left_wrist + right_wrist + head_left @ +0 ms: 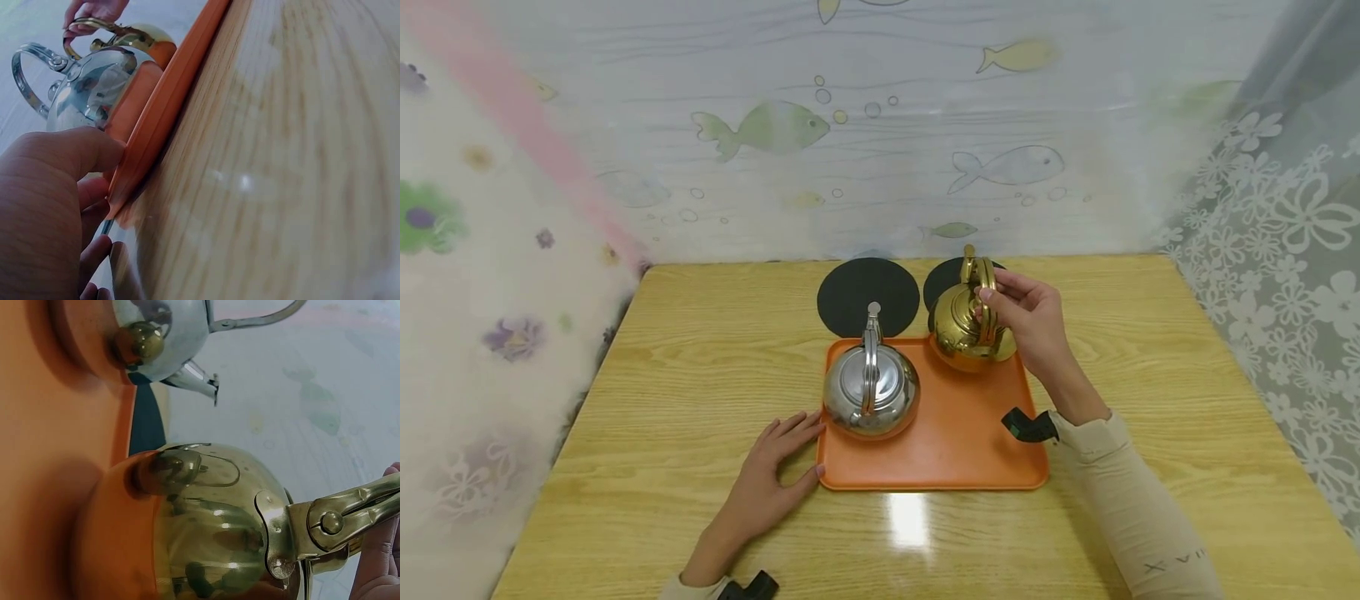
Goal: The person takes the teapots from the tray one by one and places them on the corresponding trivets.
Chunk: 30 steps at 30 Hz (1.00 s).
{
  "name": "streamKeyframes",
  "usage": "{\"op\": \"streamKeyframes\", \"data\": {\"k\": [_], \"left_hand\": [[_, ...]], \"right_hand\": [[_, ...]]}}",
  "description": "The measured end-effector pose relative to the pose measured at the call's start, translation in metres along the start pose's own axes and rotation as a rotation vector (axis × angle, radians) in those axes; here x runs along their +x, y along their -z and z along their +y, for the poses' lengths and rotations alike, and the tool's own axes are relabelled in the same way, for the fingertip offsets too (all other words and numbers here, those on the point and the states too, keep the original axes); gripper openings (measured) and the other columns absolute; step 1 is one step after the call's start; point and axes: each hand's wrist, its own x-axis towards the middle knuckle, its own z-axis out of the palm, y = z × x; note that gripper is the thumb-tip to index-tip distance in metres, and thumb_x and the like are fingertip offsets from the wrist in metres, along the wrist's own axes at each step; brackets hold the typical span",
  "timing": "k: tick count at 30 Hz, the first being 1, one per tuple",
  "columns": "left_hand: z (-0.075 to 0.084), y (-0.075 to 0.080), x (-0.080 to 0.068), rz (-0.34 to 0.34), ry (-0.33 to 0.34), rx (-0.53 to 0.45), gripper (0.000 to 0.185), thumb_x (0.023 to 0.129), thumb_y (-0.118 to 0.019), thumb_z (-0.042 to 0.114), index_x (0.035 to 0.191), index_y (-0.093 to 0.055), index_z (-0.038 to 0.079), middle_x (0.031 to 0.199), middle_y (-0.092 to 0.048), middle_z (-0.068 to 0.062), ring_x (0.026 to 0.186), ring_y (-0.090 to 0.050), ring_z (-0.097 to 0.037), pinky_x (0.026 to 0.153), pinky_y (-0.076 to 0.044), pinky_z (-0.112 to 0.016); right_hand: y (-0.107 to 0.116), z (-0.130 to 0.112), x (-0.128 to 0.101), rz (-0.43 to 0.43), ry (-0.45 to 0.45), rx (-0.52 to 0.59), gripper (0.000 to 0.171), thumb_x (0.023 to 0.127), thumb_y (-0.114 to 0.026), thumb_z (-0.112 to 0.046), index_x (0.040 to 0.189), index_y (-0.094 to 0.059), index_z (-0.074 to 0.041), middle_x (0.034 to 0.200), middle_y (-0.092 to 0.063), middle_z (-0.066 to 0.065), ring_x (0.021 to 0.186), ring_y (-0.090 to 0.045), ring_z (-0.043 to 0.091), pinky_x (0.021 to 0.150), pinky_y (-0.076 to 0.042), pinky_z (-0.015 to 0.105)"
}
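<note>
The handle of the gold kettle (966, 329) is gripped by the curled fingers of the right hand (1030, 321), at the far right corner of the orange tray (955, 442). The left hand (771, 479) is laid flat on the table (662, 375), fingers straight, with thumb and fingertips touching the tray's left edge. A silver kettle (871, 392) is carried at the tray's left side. Two black mats (868, 296) are placed just beyond the tray's far edge.

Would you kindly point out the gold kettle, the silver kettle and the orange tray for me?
gold kettle (958, 329), head view, on its rounded body.
silver kettle (891, 387), head view, on its lid right of the handle.
orange tray (962, 433), head view, on its bare floor.
</note>
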Motion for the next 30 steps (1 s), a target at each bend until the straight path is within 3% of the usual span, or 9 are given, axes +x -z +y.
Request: {"op": "streamKeyframes", "data": {"k": [15,30], "left_hand": [[0.002,0.001,0.0,-0.005,0.005,-0.005,0.054,0.09,-0.079,0.023,0.141,-0.063,0.022,0.15,-0.055,-0.002,0.143,-0.045,-0.033,0.118,-0.023,-0.064],[0.0,0.001,0.0,-0.006,0.002,-0.009,0.054,0.09,-0.079,0.023,0.141,-0.062,0.022,0.151,-0.055,-0.001,0.143,-0.044,-0.033,0.118,-0.022,-0.065]], "right_hand": [[-0.004,-0.001,0.01,0.033,-0.006,-0.034,0.041,0.096,-0.065,0.003,0.13,-0.053,0.022,0.094,-0.074,-0.003,0.074,-0.071,0.011,0.065,-0.06,0.019],[-0.007,0.0,0.019,0.06,-0.013,-0.015,0.036,0.096,-0.066,0.001,0.128,-0.059,0.015,0.093,-0.073,-0.001,0.07,-0.07,0.013,0.066,-0.061,0.022]]}}
